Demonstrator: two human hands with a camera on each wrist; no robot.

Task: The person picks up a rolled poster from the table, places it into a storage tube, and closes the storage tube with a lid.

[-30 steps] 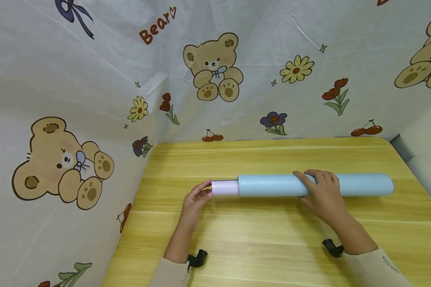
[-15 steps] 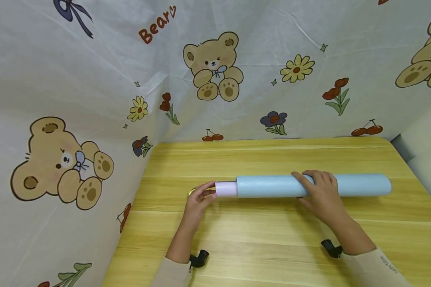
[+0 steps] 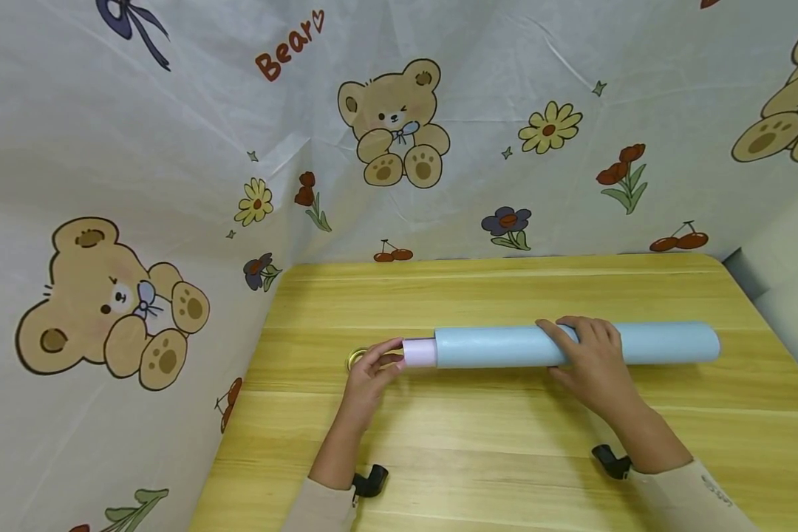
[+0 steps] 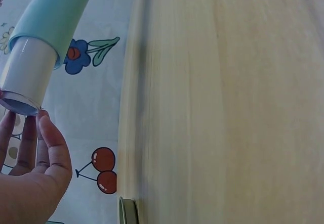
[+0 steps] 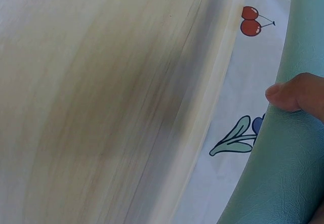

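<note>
A long light blue roll (image 3: 492, 346) is held level above the table, its right end flattened. From its left end sticks a short length of a pale lilac tube (image 3: 420, 353), whose open rim shows in the left wrist view. Fingertips and thumb of my left hand (image 3: 367, 380) hold the tube (image 4: 29, 72) at that rim. Near the middle of the blue roll, my right hand (image 3: 595, 362) grips it from above, thumb on the near side. In the right wrist view the right thumb (image 5: 296, 96) lies against the textured blue surface (image 5: 283, 173).
A small gold ring-shaped thing (image 3: 355, 357) lies on the wooden table (image 3: 479, 443), beside my left hand and partly hidden by it. Behind and to the left hangs a white cloth (image 3: 193, 125) printed with bears and flowers. Black wrist cameras (image 3: 371, 481) sit by both sleeves.
My left hand has moved right, and less of the lilac tube sticks out of the blue roll. The blue roll and right hand have shifted slightly left. The gold ring has come into sight.
</note>
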